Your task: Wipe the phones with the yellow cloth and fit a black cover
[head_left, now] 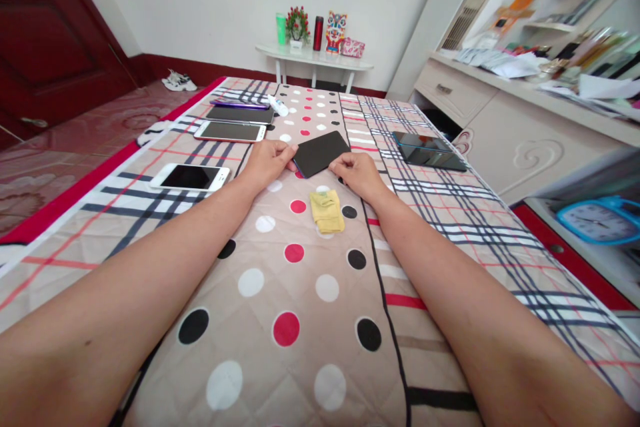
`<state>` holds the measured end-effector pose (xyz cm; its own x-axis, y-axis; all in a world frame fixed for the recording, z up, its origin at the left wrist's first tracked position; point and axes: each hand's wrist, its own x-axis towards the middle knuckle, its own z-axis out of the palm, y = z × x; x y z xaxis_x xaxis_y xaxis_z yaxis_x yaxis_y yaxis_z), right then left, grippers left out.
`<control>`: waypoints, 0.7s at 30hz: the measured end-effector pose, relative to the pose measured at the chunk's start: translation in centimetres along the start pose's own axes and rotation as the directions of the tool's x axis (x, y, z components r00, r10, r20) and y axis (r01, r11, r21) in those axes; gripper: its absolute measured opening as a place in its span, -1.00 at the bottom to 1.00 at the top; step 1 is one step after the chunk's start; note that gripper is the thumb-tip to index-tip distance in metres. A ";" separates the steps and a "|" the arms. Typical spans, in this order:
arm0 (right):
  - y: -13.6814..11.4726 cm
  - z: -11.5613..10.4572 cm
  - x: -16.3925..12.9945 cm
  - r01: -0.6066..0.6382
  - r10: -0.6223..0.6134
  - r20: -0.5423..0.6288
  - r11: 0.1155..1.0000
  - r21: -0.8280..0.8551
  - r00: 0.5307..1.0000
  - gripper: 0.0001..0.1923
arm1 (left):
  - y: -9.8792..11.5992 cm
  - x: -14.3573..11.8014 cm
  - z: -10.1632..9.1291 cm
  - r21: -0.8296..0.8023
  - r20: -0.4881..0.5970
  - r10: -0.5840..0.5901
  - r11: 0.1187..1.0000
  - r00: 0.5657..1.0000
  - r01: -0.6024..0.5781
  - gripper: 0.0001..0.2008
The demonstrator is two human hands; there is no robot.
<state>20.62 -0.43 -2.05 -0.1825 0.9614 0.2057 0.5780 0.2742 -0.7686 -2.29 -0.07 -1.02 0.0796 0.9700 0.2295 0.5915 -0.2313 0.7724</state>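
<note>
A dark phone (pixel 320 152) lies flat and tilted on the dotted middle strip of a patterned cloth (pixel 300 293). My left hand (pixel 267 163) pinches its near left corner with curled fingers. My right hand (pixel 359 173) touches its near right edge, fingers bent onto it. Just in front of both hands lies a folded yellow cloth (pixel 327 211).
To the left lie two white phones (pixel 191 177) (pixel 230 131), a dark one (pixel 241 115) and a purple one (pixel 239 105), with a small white bottle (pixel 278 105) beside them. A dark tablet (pixel 429 151) lies right. A blue clock (pixel 600 220) and cabinet stand right; a small white table (pixel 314 59) stands beyond.
</note>
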 end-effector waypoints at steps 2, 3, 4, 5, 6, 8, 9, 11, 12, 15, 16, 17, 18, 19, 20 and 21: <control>0.0 0.0 0.0 0.000 0.000 0.000 1.000 0.002 1.000 -0.81 | 0.0 0.0 0.0 -0.004 0.002 -0.002 1.000 1.000 0.002 -0.59; 0.0 0.0 0.0 0.001 -0.001 0.000 1.000 0.003 1.000 -0.81 | -0.1 0.0 0.0 -0.008 0.003 -0.002 1.000 1.000 0.002 -0.59; 0.0 0.0 0.0 0.002 -0.002 0.000 1.000 0.004 1.000 -0.81 | -0.1 0.1 0.0 -0.013 0.004 0.000 1.000 1.000 0.000 -0.59; 0.1 0.0 0.0 0.002 -0.002 0.000 1.000 0.005 1.000 -0.81 | -0.2 0.1 0.0 -0.017 0.006 0.003 1.000 1.000 -0.003 -0.59; 0.1 0.1 0.0 0.001 -0.001 0.000 1.000 0.005 1.000 -0.81 | -0.2 0.1 0.0 -0.020 0.005 0.007 1.000 1.000 -0.007 -0.59; 0.1 0.1 0.0 -0.003 0.003 -0.002 1.000 0.006 1.000 -0.82 | -0.3 0.1 0.0 -0.025 0.004 0.009 1.000 1.000 -0.009 -0.59; 0.2 0.0 0.0 -0.003 0.003 -0.003 1.000 0.006 1.000 -0.82 | -0.3 0.1 0.0 -0.026 0.004 0.007 1.000 1.000 -0.007 -0.59; 0.2 0.0 0.0 -0.002 0.002 -0.004 1.000 0.004 1.000 -0.82 | -0.2 0.0 0.1 -0.027 0.003 0.003 1.000 1.000 -0.003 -0.59; 0.2 0.0 0.0 -0.001 0.001 -0.004 1.000 0.003 1.000 -0.82 | -0.1 0.0 0.1 -0.031 0.003 0.003 1.000 1.000 -0.003 -0.59; 0.1 0.0 0.0 -0.004 0.004 -0.004 1.000 -0.001 1.000 -0.81 | 0.0 0.0 0.0 -0.035 0.002 0.006 0.999 1.000 -0.006 -0.59; 0.1 0.0 0.0 -0.008 0.008 -0.005 1.000 -0.002 1.000 -0.81 | 0.0 0.0 0.0 -0.034 0.004 0.006 0.999 1.000 -0.006 -0.59; 0.1 0.0 0.0 -0.010 0.010 -0.005 1.000 -0.002 1.000 -0.80 | 0.0 0.0 0.0 -0.032 0.006 0.005 0.999 1.000 -0.004 -0.59; 0.0 0.0 0.0 -0.010 0.010 -0.004 1.000 -0.001 1.000 -0.80 | 0.0 0.0 -0.1 -0.028 0.007 0.003 1.000 1.000 -0.002 -0.59; 0.0 0.0 -0.1 -0.010 0.010 -0.004 1.000 -0.001 1.000 -0.81 | 0.0 0.0 -0.1 -0.024 0.009 0.002 1.000 1.000 -0.001 -0.59; -0.1 0.0 -0.1 -0.008 0.008 -0.005 1.000 -0.002 1.000 -0.81 | 0.0 0.0 -0.1 -0.022 0.012 0.002 1.000 1.000 -0.001 -0.59; -0.1 0.0 0.0 -0.007 0.007 -0.006 1.000 -0.003 1.000 -0.81 | 0.0 0.0 -0.1 -0.022 0.013 0.002 1.000 1.000 -0.002 -0.59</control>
<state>20.60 -0.49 -1.99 -0.1738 0.9635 0.2036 0.5815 0.2673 -0.7684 -2.39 -0.03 -0.99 0.0912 0.9705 0.2233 0.5740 -0.2345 0.7846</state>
